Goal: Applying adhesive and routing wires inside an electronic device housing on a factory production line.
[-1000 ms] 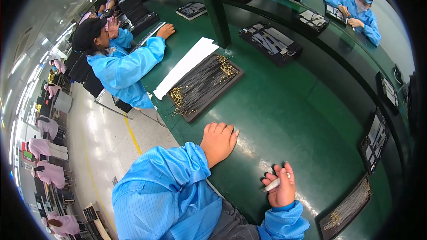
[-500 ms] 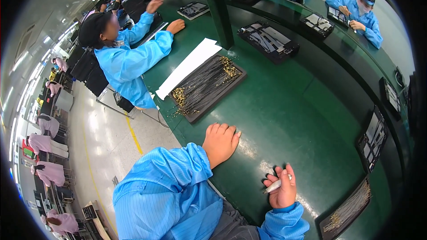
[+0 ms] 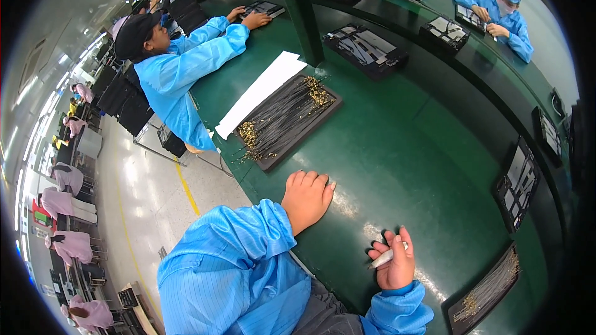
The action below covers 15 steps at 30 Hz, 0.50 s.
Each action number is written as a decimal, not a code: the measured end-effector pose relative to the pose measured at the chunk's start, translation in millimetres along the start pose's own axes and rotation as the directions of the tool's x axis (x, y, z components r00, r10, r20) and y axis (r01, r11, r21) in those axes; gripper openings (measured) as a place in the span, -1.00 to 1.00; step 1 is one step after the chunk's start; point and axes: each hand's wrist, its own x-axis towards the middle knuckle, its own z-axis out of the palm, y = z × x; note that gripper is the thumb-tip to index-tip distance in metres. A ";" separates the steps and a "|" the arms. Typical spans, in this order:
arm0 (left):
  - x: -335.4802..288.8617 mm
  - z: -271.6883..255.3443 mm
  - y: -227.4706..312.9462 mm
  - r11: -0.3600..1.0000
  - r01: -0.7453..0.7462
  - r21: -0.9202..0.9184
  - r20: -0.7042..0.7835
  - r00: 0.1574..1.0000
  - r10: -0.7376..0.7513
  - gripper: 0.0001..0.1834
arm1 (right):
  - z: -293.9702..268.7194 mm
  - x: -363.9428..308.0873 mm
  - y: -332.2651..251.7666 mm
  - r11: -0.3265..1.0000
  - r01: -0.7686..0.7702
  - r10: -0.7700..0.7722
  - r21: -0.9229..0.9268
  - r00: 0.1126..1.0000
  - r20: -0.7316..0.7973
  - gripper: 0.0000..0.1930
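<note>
My left hand lies flat, palm down, on the green bench top with its fingers together and nothing under it that I can see. My right hand rests near the bench's front edge, curled around a small white pen-shaped tool whose tip points left. Beyond my left hand sits a dark tray filled with several thin black wires with gold ends. A white paper sheet lies along the tray's left side.
A green post stands behind the tray. Another dark tray with gold-tipped wires lies at lower right. More black trays line the bench. A person in blue works on my left, another sits across.
The view has shifted slightly. The person on my left has stretched an arm forward onto a tray. My own hands stay where they were.
</note>
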 end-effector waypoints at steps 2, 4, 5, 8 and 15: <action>-0.4 2.7 2.1 1.000 0.000 -0.001 -0.001 1.000 0.000 -0.79 | -2.3 1.5 -1.1 1.000 0.004 -0.004 -0.004 1.000 -0.008 -0.56; -0.7 4.9 4.0 1.000 0.002 0.001 -0.003 1.000 -0.002 -0.79 | -6.7 3.0 -0.7 1.000 0.005 -0.005 0.010 1.000 0.007 -0.56; -0.7 6.1 5.4 1.000 0.003 -0.004 -0.003 1.000 -0.003 -0.79 | -7.6 3.4 -1.7 1.000 0.003 -0.003 0.010 1.000 0.008 -0.56; -0.8 10.1 8.6 1.000 0.004 -0.006 -0.001 1.000 -0.004 -0.79 | -10.6 4.4 -4.0 1.000 0.005 -0.005 -0.003 1.000 -0.005 -0.57; -3.3 13.9 17.0 1.000 0.016 -0.016 0.011 1.000 -0.015 -0.80 | -18.9 4.1 -8.1 1.000 0.006 -0.006 -0.017 1.000 -0.015 -0.57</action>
